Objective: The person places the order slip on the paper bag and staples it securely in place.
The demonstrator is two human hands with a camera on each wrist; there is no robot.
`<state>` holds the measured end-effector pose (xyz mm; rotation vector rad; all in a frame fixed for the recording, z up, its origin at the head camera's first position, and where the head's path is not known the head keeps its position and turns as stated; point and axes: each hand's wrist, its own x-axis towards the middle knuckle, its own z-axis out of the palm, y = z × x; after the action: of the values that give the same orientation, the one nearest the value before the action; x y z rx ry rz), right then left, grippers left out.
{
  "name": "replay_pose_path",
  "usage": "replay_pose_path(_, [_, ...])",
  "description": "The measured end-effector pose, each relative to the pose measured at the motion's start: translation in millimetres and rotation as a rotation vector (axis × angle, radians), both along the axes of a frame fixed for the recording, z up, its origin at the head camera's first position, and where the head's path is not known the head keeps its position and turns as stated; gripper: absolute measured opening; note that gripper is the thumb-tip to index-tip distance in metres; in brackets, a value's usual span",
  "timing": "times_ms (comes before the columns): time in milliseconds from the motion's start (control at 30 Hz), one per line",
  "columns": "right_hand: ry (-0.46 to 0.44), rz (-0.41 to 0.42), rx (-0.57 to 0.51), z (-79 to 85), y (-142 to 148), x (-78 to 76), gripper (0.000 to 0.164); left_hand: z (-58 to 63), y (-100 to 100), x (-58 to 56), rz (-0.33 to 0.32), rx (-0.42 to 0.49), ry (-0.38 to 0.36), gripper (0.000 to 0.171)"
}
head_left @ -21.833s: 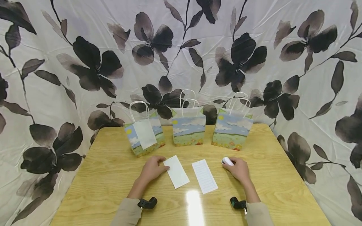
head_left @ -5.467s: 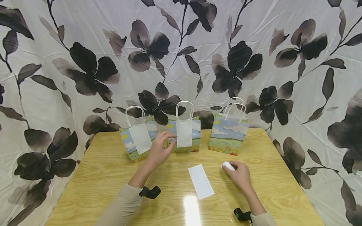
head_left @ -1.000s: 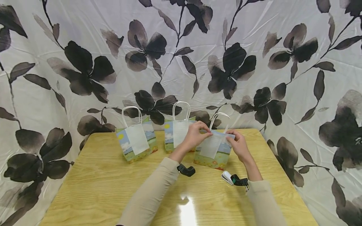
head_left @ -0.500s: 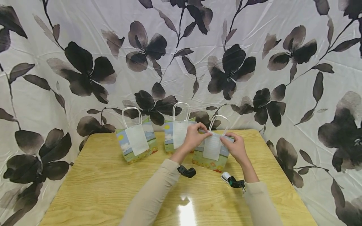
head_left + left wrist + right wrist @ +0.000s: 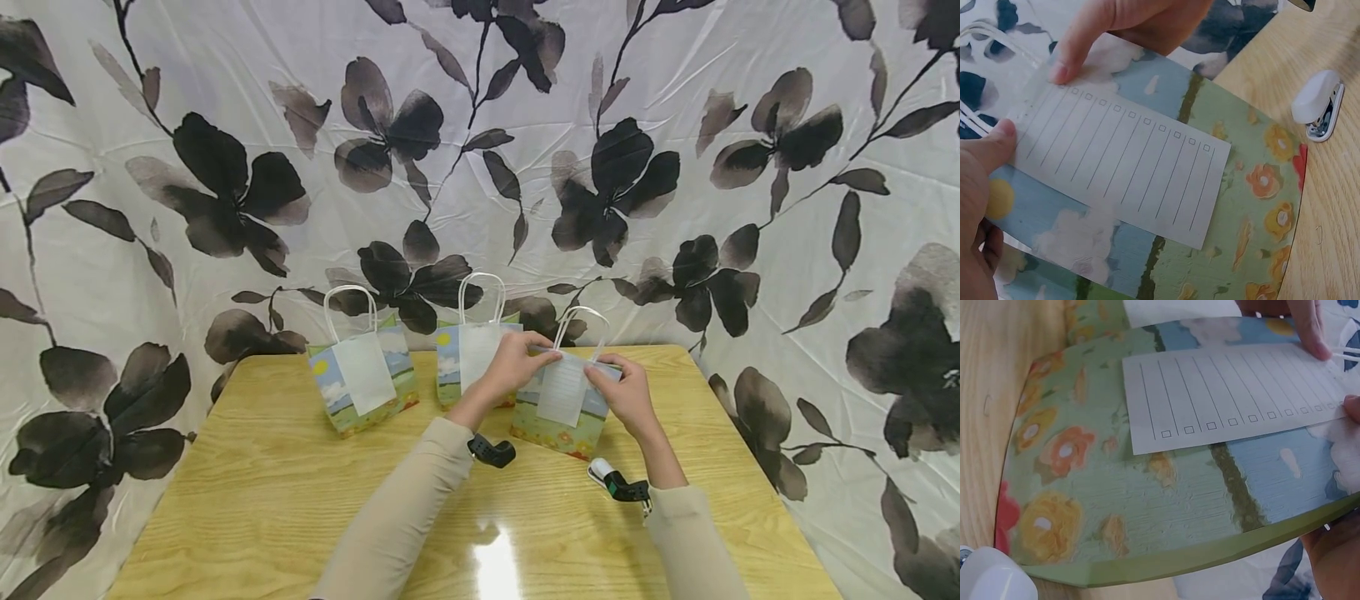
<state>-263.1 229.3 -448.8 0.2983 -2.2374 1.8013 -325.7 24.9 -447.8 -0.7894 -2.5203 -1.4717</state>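
Note:
A white checklist sheet [image 5: 1122, 156], lined with a small box on each row, lies flat on the front of the right-hand paper gift bag [image 5: 555, 435]. My left hand [image 5: 512, 367] pinches the sheet's upper left corner and the bag's top edge, thumb in front. At the upper right corner my right hand [image 5: 628, 390] pinches sheet and bag the same way, its fingers behind the bag wall. The bag, painted with meadow flowers and sky, leans back, its white handles [image 5: 581, 312] rising between my hands. A small white stapler [image 5: 1319, 103] rests on the table below the bag.
Two matching bags stand to the left: the middle bag [image 5: 447, 367] and the left bag [image 5: 397, 358], each bearing a white sheet in front. A loose staple [image 5: 1319, 235] lies on the wooden table [image 5: 247, 500]. Behind hangs a floral cloth [image 5: 480, 192].
Earlier the right hand held the stapler and sheets lay on the table; the middle bag gained one. The right bag came nearer. Within the last second the sheet shifted slightly right and straightened.

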Motion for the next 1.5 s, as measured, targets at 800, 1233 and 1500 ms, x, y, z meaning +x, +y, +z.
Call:
replay_pose_path(800, [-0.28,-0.008,0.405,-64.9,69.2,62.6,0.058,-2.0,-1.7,3.4,-0.028,-0.011,0.039,0.022])
replay_pose_path(1233, [-0.408,-0.011,0.376,-105.4,62.0,75.0,0.054,-3.2,-0.2,-3.1,-0.042,0.01,0.067,0.02])
replay_pose_path(1500, [-0.424,-0.02,0.423,-112.4,51.6,76.2,0.047,-4.1,-1.9,0.4,-0.035,0.007,0.067,0.021])
